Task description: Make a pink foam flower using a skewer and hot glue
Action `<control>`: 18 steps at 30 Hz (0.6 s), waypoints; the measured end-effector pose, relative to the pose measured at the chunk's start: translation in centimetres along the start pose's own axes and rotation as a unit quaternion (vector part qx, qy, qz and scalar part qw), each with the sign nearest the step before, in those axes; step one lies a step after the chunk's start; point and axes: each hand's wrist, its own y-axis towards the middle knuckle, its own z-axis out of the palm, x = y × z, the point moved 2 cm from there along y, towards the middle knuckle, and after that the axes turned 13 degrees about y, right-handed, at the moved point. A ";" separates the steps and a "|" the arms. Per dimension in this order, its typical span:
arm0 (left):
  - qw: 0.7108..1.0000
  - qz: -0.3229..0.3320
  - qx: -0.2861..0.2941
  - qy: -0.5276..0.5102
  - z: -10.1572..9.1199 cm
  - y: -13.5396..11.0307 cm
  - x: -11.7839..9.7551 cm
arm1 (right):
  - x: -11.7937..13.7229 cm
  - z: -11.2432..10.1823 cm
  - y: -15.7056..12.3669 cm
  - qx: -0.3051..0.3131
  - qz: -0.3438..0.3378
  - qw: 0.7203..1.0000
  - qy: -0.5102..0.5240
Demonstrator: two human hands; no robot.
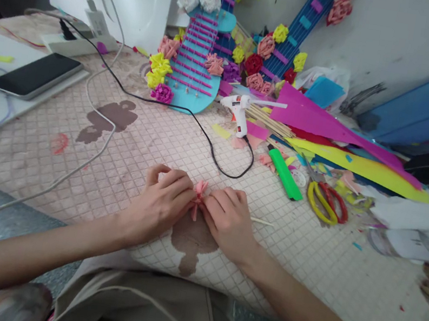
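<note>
A small pink foam flower [199, 193] is pinched between both hands on the quilted pink mat [126, 146]. My left hand [161, 204] is closed on its left side, fingers curled. My right hand [227, 217] is closed on its right side, fingertips pressed against the petals. A thin wooden stick [262, 221] lies just right of my right hand.
A white glue gun [239, 111] with a black cord lies ahead, beside a green marker [285, 174] and yellow-and-red scissors [326, 201]. Foam sheets [343, 149] pile at the right. Blue guitar-shaped crafts [195, 64] with flowers stand behind. A phone [33, 74] lies at the left.
</note>
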 end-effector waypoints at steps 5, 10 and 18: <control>1.000 0.004 0.008 -0.020 0.1 -0.1 0.0 | -0.3 -0.2 -0.3 -0.016 0.023 0.999 0.023; 0.999 -0.008 -0.004 -0.036 0.1 -0.3 0.3 | -1.0 -1.0 -1.3 -0.006 0.046 0.998 0.045; 0.998 -0.019 -0.001 -0.060 -0.1 -0.3 0.5 | -3.3 -3.2 -5.2 -0.002 0.073 0.995 0.070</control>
